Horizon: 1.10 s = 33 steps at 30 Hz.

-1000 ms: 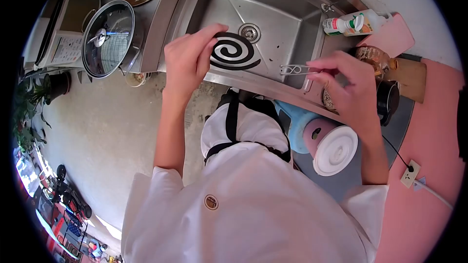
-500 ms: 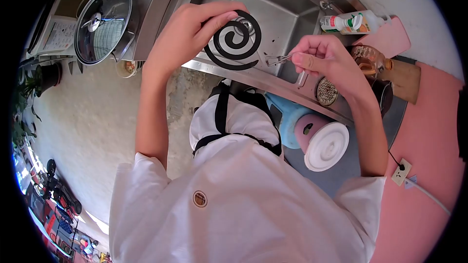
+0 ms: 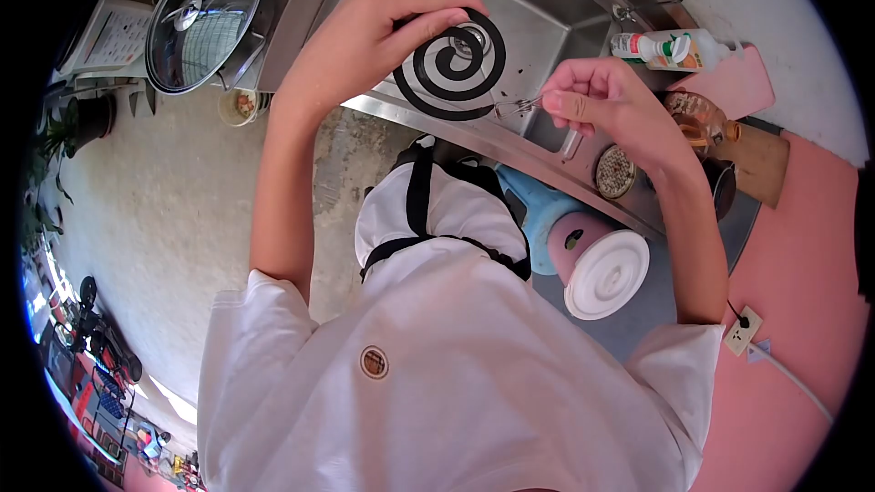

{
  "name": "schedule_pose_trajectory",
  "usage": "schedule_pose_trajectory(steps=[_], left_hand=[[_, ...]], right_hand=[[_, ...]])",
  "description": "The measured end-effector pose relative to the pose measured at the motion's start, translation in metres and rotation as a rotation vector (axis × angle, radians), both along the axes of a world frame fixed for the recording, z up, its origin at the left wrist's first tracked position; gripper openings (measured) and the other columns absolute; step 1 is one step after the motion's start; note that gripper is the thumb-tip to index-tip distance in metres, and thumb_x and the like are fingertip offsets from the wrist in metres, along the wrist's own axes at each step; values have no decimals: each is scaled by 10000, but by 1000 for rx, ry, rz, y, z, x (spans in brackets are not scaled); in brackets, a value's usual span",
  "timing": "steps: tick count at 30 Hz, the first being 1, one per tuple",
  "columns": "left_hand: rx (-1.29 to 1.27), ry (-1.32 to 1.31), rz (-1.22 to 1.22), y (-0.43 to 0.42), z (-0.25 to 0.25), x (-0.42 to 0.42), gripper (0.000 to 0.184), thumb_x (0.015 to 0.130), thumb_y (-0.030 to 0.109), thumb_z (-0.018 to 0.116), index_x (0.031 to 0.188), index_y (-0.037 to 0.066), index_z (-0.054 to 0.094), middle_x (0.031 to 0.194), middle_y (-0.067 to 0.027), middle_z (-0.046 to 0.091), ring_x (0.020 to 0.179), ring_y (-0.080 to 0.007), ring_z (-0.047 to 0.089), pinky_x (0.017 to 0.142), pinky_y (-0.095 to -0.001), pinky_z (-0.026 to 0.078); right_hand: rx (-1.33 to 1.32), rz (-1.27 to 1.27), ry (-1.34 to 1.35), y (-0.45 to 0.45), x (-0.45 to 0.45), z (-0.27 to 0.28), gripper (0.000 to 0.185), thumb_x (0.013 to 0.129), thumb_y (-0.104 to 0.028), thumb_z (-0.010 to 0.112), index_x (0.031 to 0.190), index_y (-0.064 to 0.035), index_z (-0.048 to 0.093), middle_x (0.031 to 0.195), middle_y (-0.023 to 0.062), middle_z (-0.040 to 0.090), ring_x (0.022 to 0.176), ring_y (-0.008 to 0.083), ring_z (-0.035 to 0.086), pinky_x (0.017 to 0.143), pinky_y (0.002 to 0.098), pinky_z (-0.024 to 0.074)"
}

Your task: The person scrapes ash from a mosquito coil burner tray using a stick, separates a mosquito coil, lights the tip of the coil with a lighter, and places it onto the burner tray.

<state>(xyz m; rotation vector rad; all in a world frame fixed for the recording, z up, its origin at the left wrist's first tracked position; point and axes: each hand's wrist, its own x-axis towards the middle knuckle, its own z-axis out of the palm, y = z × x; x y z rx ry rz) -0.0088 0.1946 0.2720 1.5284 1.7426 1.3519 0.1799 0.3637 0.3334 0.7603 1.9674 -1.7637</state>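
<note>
My left hand (image 3: pixel 383 41) pinches the upper edge of a black spiral coil (image 3: pixel 497 64), which hangs over the near side of the steel sink (image 3: pixel 547 18). Between the thumb and fingers of my right hand (image 3: pixel 597 105) is a small metal wire clip (image 3: pixel 518 107). The clip points left, and its tip is at the coil's lower outer end; whether they touch is hard to tell. Small dark bits lie in the sink near the drain side.
A glass-lidded pot (image 3: pixel 205 23) stands left of the sink. To the right are a spray bottle (image 3: pixel 652 47), a pink board (image 3: pixel 752 82), a brown bottle (image 3: pixel 697 118) and a jar (image 3: pixel 615 171). A white-lidded pink bin (image 3: pixel 606 273) stands below.
Both hands have come closer together. The coil was raised and turned more face-on to the camera, and the clip moved left to its outer end.
</note>
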Motion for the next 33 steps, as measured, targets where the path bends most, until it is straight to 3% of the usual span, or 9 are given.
schedule_pose_trajectory(steps=[12,33], left_hand=[[-98,5,9,3,3,4,180,912,103,534,1022,5,635,732,-46,636,621,-62,518,597,-210,443],[-89,-105,-31,14,-27,9,208,934,119,508,1042,-18,622,812,-46,658,722,-68,559,679,-225,471]], right_hand=[[24,36,18,-1,0,-3,211,827,-260,663,852,-52,640,690,-45,567,619,15,481,530,169,329],[-6,46,6,9,9,-18,254,834,-256,658,944,-29,639,754,-38,588,679,32,500,576,181,363]])
